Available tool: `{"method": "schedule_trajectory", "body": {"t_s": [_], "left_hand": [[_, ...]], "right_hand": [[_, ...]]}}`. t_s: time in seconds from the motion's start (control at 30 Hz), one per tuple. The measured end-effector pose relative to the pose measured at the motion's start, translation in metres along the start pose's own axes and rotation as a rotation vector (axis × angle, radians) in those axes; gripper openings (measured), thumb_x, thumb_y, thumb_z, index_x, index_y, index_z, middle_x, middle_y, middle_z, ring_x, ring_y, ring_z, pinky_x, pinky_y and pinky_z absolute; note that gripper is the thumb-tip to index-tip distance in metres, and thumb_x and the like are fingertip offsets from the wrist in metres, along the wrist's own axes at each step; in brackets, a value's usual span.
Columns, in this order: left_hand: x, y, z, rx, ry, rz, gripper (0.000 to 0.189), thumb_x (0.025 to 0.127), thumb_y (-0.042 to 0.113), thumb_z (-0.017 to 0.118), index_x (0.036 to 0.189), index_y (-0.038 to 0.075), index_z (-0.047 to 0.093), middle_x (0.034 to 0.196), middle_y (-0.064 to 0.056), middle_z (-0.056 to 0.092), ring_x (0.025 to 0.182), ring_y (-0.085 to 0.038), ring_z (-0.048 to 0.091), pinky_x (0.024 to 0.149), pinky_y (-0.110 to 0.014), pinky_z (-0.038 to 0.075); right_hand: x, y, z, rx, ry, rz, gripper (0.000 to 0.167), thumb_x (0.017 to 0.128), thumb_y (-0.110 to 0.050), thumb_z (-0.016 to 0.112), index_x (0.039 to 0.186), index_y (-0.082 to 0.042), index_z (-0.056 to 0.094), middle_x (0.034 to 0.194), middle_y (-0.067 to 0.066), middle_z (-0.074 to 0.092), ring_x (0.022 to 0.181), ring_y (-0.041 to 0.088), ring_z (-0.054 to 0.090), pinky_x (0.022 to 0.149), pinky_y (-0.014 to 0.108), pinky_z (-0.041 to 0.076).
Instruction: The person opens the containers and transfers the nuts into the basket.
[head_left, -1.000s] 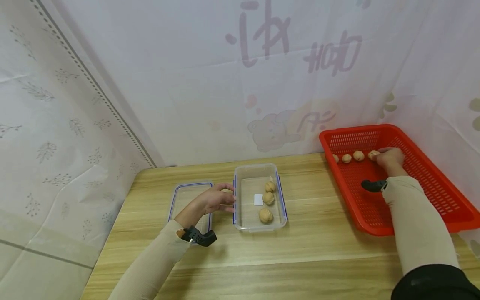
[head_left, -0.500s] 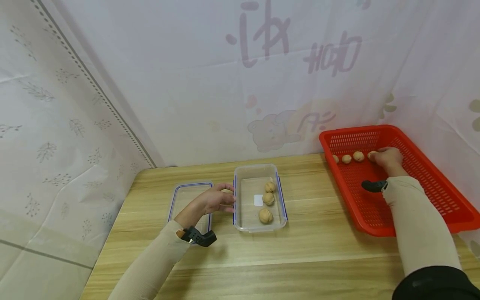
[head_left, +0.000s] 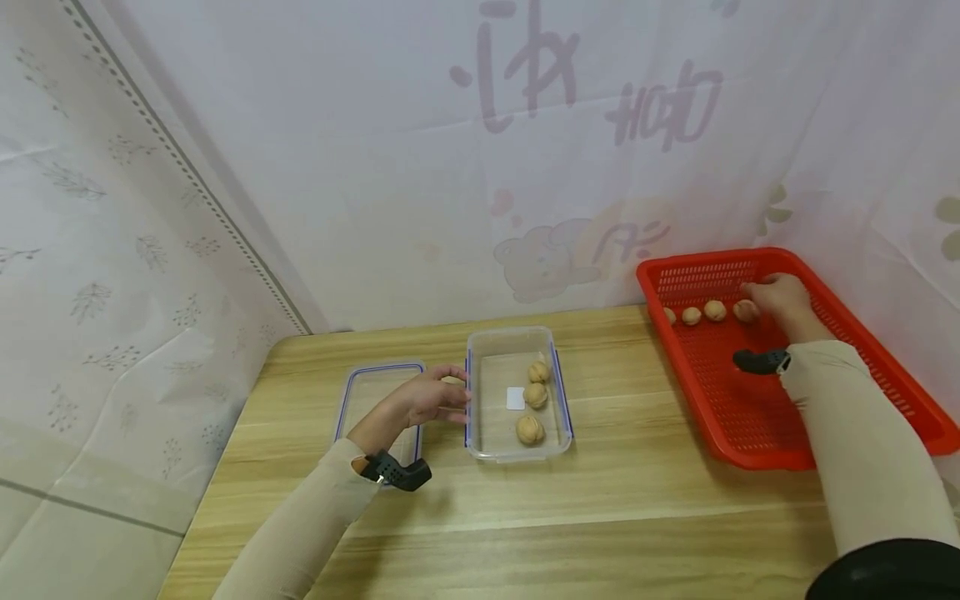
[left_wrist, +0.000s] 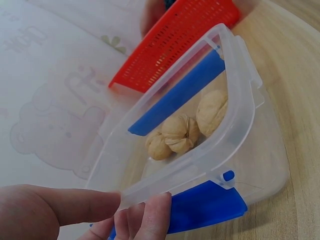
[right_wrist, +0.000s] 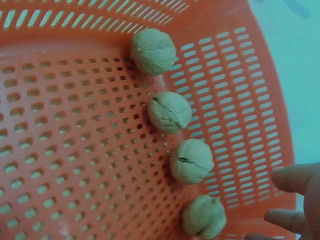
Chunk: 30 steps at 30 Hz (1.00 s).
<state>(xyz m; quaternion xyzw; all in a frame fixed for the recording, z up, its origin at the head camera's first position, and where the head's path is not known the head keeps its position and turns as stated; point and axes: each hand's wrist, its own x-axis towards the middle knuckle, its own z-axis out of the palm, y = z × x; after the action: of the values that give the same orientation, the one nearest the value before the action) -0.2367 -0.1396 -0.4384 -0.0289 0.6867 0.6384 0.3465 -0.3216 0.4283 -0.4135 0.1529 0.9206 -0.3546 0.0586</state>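
My left hand [head_left: 426, 398] reaches to the left side of a clear plastic food container [head_left: 487, 358]. In the left wrist view its thumb [left_wrist: 95, 204] lies at the rim and its fingertips [left_wrist: 159, 202] touch the blue side latch [left_wrist: 205, 209]. Three walnuts [head_left: 529, 429] lie along the container's right side. My right hand [head_left: 782, 300] is over the back of a red perforated basket [head_left: 688, 387], its fingers spread apart with nothing between them. Several walnuts sit in a row along the basket's back wall; the nearest walnut [head_left: 746, 311] is just below that hand.
A clear lid with a blue seal [head_left: 367, 390] lies on the wooden table [head_left: 525, 533], partly behind my left forearm. A white printed curtain [head_left: 390, 208] hangs right behind the table. The basket stands against the curtain at the right.
My right hand has let go of the rightmost walnut and moved up and slightly back from it. The walnut stays in the row. My left hand keeps its place at the container.
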Motion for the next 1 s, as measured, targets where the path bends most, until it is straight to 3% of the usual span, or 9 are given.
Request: {"method": "schedule_trajectory", "body": {"t_s": [0.33,0.6,1.0], "left_hand": [[0.0,-0.001,-0.001,0.001,-0.002,0.008,0.045,0.101,-0.004,0.053,0.141,-0.008,0.034,0.098,-0.01,0.051,0.083,-0.017,0.057,0.085,-0.037,0.064],[0.002,-0.001,-0.001,-0.009,-0.002,0.009,0.046,0.1,-0.004,0.054,0.141,-0.008,0.033,0.097,-0.009,0.052,0.082,-0.017,0.058,0.083,-0.036,0.064],[0.001,0.0,-0.001,-0.006,-0.002,0.005,0.045,0.1,-0.005,0.054,0.14,-0.008,0.034,0.098,-0.01,0.051,0.083,-0.018,0.058,0.084,-0.037,0.064]], "right_hand": [[0.0,-0.017,-0.009,-0.175,-0.047,-0.185,0.089,0.106,-0.051,0.032,0.147,0.025,0.012,0.147,0.049,0.02,0.136,0.063,0.021,0.116,0.072,0.022],[-0.009,-0.043,-0.015,-0.21,-0.125,-0.241,0.095,0.105,-0.058,0.034,0.152,0.017,0.0,0.152,0.048,0.012,0.14,0.064,0.015,0.116,0.074,0.018],[-0.031,-0.082,-0.007,-0.281,-0.178,-0.425,0.085,0.106,-0.045,0.048,0.155,0.014,0.012,0.152,0.048,0.012,0.14,0.065,0.013,0.113,0.079,0.016]]}}
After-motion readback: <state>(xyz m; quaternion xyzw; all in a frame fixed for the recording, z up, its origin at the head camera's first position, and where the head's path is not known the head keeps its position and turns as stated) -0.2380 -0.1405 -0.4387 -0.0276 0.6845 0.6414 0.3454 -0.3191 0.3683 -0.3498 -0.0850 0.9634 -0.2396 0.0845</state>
